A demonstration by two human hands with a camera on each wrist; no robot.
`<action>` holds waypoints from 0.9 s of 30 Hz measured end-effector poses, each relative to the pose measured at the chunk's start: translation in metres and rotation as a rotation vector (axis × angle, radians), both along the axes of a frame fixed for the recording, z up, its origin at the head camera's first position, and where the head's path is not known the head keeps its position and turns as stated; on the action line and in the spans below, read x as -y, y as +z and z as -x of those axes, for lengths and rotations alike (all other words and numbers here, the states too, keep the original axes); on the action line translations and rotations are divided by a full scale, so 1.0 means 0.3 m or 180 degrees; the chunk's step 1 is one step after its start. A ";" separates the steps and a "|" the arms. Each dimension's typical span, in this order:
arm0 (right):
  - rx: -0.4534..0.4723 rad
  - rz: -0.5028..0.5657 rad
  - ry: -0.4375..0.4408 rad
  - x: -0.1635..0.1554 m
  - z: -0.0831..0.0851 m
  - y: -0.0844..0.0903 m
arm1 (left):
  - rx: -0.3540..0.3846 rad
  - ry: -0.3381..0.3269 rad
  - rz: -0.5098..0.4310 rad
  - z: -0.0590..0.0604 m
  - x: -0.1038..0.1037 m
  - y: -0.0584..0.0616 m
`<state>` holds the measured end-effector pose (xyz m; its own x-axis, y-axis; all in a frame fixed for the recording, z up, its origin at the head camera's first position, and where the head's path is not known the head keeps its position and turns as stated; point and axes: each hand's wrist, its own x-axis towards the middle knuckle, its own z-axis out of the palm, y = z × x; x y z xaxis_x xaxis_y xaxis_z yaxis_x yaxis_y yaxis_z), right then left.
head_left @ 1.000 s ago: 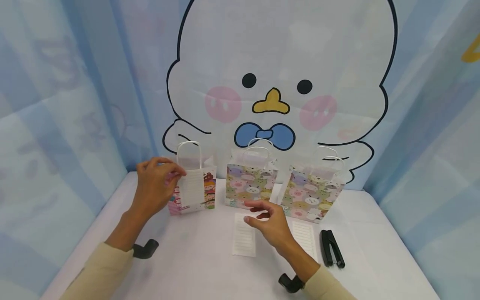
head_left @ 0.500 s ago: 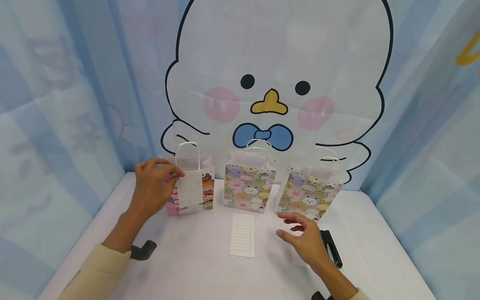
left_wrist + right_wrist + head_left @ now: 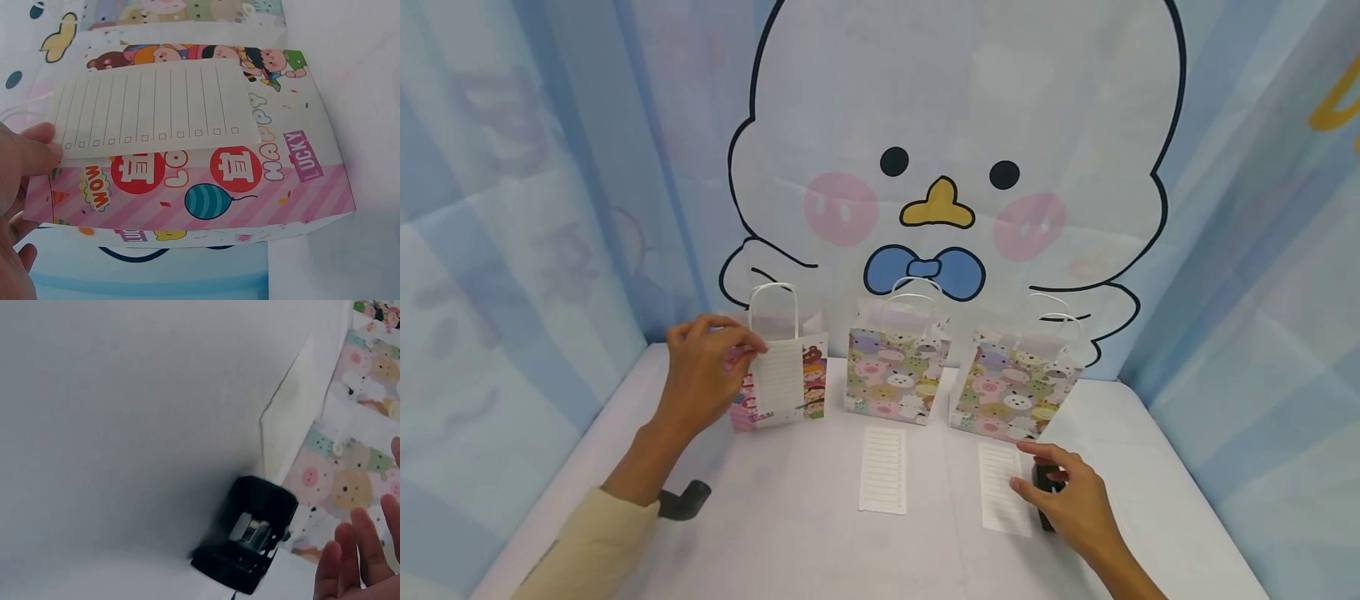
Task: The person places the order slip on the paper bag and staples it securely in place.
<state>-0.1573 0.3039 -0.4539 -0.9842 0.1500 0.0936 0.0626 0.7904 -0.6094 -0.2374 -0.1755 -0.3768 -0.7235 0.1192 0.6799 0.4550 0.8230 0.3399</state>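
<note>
My left hand pinches a lined checklist slip together with the top edge of the leftmost gift bag. In the left wrist view the slip lies flat over the bag's cartoon print, its row of small check boxes showing. My right hand hovers over the black stapler, fingers apart and holding nothing. Part of the stapler is hidden behind that hand in the head view. The right wrist view shows the stapler end-on, beside the fingers but apart from them.
Two animal-print gift bags, one in the middle and one at the right, stand along the back of the white table. Before them lie two more lined slips, a middle one and a right one. A printed curtain hangs behind.
My right hand has moved right, from above the middle slip, past the right slip, to the stapler. The left hand keeps its pinch on the slip and bag.
</note>
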 end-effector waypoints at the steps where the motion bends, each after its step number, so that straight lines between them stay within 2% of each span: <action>1: 0.0034 -0.0043 -0.0030 -0.011 -0.001 -0.005 | -0.0003 -0.0002 0.0002 0.000 0.000 0.000; 13: 0.0455 -0.0287 -0.0235 -0.114 0.002 -0.060 | -0.0019 -0.0020 -0.0022 0.004 0.002 -0.005; 23: 0.0663 -0.0394 -0.0235 -0.128 0.017 -0.088 | -0.0036 -0.0029 -0.0028 0.009 0.003 -0.006; 27: 0.0677 -0.0407 -0.0141 -0.127 0.016 -0.090 | -0.0024 -0.0018 -0.0023 0.008 0.003 -0.004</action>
